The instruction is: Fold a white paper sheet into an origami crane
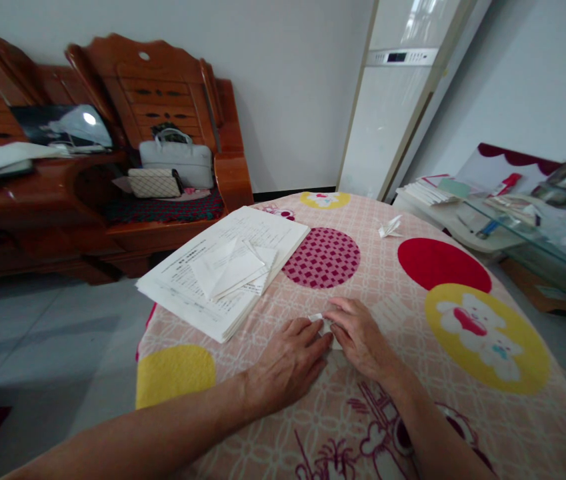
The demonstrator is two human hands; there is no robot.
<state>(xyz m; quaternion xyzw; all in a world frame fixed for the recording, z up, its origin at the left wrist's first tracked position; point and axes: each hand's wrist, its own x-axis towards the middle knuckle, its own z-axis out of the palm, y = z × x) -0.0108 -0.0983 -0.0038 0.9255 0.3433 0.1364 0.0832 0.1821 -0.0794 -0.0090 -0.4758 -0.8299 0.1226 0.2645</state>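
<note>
A small folded piece of white paper point(327, 327) lies on the patterned tablecloth point(263, 440), mostly covered by my fingers. My left hand point(290, 363) presses on its left side with the fingers close together. From the right, my right hand point(357, 333) grips the paper's edge between thumb and fingers. Beyond my hands, a folded paper figure point(390, 227) with pointed tips stands on the cloth. To the left is a thick stack of printed sheets point(177, 287), with several folded white papers point(230, 267) on top.
Wooden armchairs point(153, 87) stand at the back left, one holding a grey handbag point(177, 160) and a quilted purse point(154, 183). A tall white air conditioner point(387, 113) is against the wall. At the right is a glass-topped table point(537, 247) with papers and other items.
</note>
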